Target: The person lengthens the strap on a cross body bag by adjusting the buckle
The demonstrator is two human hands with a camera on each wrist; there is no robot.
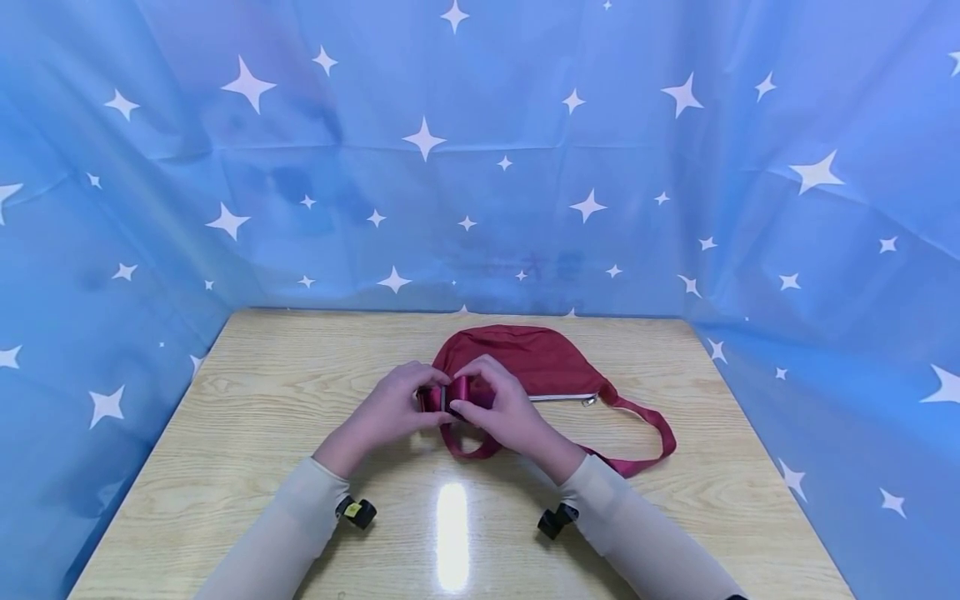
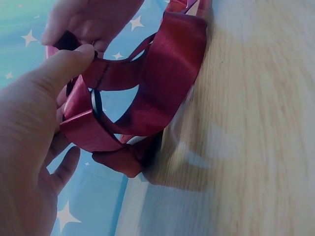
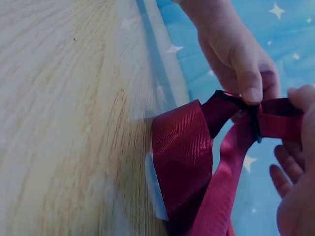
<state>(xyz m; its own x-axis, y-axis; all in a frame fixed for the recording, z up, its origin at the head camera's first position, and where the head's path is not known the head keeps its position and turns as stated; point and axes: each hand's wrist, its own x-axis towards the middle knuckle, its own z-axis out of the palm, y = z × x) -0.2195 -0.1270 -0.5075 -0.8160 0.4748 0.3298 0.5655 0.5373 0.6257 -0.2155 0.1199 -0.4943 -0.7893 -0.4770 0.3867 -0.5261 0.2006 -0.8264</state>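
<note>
A dark red waist bag (image 1: pixel 517 354) lies at the back middle of the table, its webbing strap (image 1: pixel 651 417) looping out to the right. Just in front of the bag, my left hand (image 1: pixel 390 404) pinches the strap beside a black slider buckle (image 3: pixel 256 123). My right hand (image 1: pixel 517 417) grips the strap on the buckle's other side, with thumb and fingers around a fold of webbing. In the left wrist view, loops of strap (image 2: pixel 172 69) hang from between the hands down to the tabletop. Part of the buckle is hidden behind the fingers.
The wooden table (image 1: pixel 247 400) ends in a back edge close behind the bag. A blue curtain (image 1: pixel 480 167) with white stars hangs behind and at both sides. A silver zipper pull (image 1: pixel 589 401) shows at the bag's right end.
</note>
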